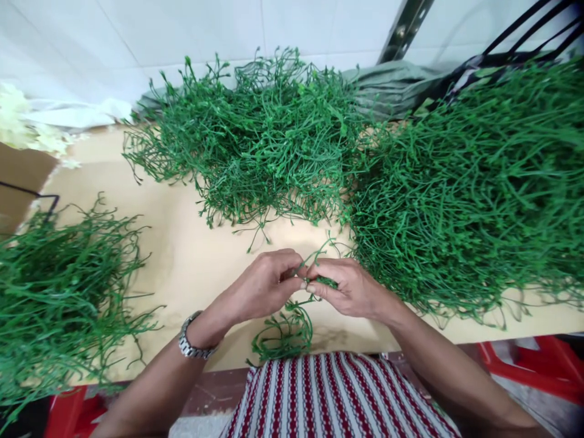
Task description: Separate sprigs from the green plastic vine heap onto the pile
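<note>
Thin green plastic-looking stems (325,281) are pinched between my two hands, close to the table's front edge. My left hand (272,277) is closed, thumb and forefinger pressed together on a stem. Facing it, my right hand (344,285) is closed too, with a few stems in its fingers and one sprig sticking up above. The fingertips of both hands nearly touch. Below them a small loose bunch of green stems (285,333) lies by the striped apron. Some single stems (259,233) lie just beyond my hands.
Large heaps of green stems lie at the back (269,134), at the right (479,194) and at the left (59,292) of the tan tabletop (177,225). Cream flowers (41,131) and a cardboard box (20,182) are at far left. Red stools (542,365) stand below the table.
</note>
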A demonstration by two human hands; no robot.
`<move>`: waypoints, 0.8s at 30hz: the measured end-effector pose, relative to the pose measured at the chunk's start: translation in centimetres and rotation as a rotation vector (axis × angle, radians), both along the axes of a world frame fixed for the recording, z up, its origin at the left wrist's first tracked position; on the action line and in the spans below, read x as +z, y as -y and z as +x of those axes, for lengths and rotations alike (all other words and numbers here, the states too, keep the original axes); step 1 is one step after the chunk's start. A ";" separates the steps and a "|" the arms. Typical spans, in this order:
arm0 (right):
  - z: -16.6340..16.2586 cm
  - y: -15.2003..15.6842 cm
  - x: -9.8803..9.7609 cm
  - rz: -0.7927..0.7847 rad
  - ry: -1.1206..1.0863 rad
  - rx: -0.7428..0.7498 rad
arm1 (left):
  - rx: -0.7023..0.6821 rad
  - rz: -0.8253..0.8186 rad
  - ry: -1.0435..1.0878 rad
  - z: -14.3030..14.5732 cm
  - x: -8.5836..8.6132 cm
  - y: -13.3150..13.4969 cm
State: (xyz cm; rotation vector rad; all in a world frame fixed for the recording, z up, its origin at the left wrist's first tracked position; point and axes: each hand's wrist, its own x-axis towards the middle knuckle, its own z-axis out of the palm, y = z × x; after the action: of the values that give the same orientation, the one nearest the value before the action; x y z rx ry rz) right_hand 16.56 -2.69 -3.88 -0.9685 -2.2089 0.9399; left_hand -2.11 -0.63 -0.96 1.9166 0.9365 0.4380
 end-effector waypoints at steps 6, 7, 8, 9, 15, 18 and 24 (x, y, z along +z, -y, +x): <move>-0.2 0.2 0.1 0.011 0.044 0.054 | -0.124 0.271 -0.022 0.4 0.0 0.7; -0.1 0.3 0.1 -0.013 0.035 0.064 | -0.139 0.279 0.001 0.5 0.0 0.8; -0.1 0.4 0.1 -0.050 0.019 0.075 | -0.156 0.279 0.027 0.5 -0.1 0.9; -0.1 0.5 0.1 -0.101 -0.002 0.090 | -0.174 0.272 0.053 0.6 -0.1 1.0; 0.4 0.9 0.5 -0.439 -0.170 0.309 | -0.184 0.210 0.150 0.1 0.4 1.0; 1.0 0.2 1.0 -0.500 -0.283 0.200 | -0.151 0.006 0.228 -0.3 0.1 0.6; -0.2 -0.6 0.1 -0.513 -0.519 -0.145 | 0.086 -0.263 0.482 -0.1 -1.3 0.0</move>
State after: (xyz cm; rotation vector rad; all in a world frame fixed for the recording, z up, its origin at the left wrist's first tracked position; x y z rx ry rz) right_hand 16.40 -2.11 -3.79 -0.9460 -1.4755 1.5279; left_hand -2.23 -0.60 -2.23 1.4458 0.7155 0.7487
